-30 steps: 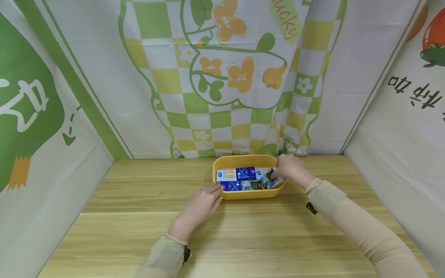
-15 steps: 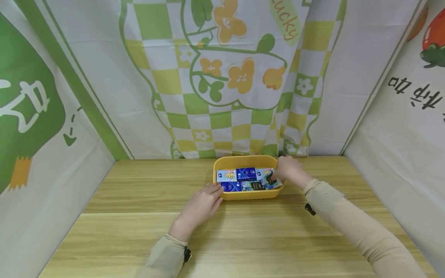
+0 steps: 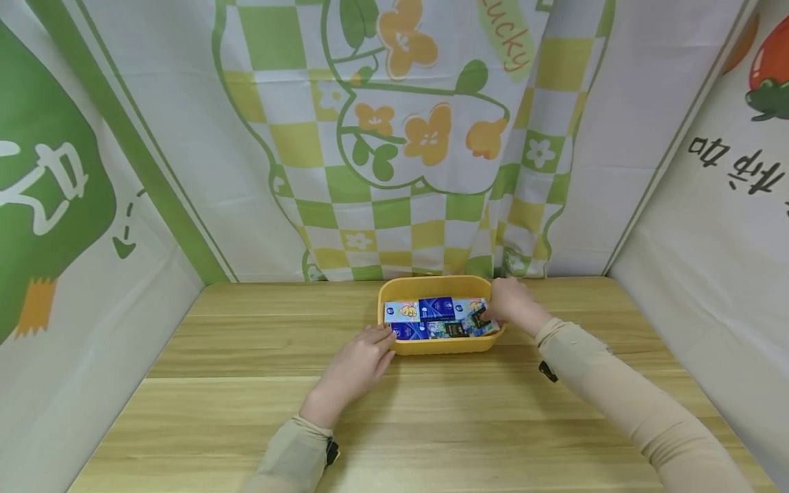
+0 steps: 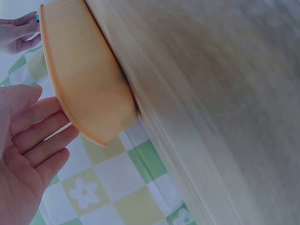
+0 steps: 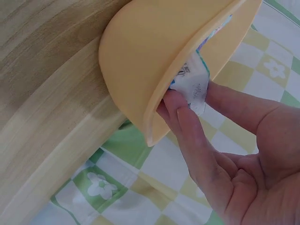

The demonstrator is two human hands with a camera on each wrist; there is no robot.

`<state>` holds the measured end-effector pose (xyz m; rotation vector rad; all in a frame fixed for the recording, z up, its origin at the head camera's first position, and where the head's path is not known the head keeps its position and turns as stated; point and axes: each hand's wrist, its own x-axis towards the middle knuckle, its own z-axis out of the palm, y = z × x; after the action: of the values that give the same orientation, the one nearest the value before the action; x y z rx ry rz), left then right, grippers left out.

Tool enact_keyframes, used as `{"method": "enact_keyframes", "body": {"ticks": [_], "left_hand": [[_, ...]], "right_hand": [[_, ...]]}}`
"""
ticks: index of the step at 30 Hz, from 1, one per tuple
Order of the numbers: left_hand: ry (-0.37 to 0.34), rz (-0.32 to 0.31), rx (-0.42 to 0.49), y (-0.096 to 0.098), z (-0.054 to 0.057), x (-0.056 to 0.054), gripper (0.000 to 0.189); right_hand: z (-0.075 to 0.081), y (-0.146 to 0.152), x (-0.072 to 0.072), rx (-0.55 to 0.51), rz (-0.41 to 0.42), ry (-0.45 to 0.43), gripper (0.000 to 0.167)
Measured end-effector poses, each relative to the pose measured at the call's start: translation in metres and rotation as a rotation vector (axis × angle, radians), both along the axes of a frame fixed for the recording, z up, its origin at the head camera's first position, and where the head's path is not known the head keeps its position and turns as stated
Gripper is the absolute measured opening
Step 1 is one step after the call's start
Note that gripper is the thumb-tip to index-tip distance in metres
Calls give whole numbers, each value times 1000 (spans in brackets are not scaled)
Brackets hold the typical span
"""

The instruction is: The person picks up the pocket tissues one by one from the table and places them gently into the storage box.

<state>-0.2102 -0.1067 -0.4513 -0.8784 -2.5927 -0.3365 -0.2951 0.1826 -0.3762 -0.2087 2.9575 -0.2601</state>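
A yellow plastic basket (image 3: 434, 347) stands at the back of the table, holding small packs that look like pocket tissues in two rows. Dark blue packs (image 3: 436, 308) and a pale one with a yellow cartoon (image 3: 402, 311) show among them. My right hand (image 3: 514, 301) reaches over the basket's right end and pinches a dark patterned tissue pack (image 3: 479, 319). That pack's whitish end (image 5: 194, 84) sits between thumb and fingers in the right wrist view. At the left end, my left hand (image 3: 364, 356) touches the rim, its fingers (image 4: 42, 136) fairly straight.
The wooden table (image 3: 246, 411) spreads toward me and to both sides of the basket. Close behind the basket hangs a green and yellow checked curtain (image 3: 394, 233). White printed fabric walls (image 3: 709, 226) border the table left and right.
My right hand has moved slightly, and the pinched pack has gone lower into the basket's right front corner. The left hand stays at the left rim.
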Motion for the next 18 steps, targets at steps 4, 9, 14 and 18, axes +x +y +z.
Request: {"method": "enact_keyframes", "body": {"ticks": [4,9,14,18], "left_hand": [[2,5,-2,0,1,0,32],[3,6,-1,0,0,0,32],[-7,-1,8,0,1,1,32],[-12,-6,16,-1,1,1,32]], "right_hand": [[-3,1,-1,7,2,14,33],[-6,0,-2,11,-3,26,32],[-6,-1,-2,35,-1,25,32],[-5,-2,-1,45,5,20,29]]}}
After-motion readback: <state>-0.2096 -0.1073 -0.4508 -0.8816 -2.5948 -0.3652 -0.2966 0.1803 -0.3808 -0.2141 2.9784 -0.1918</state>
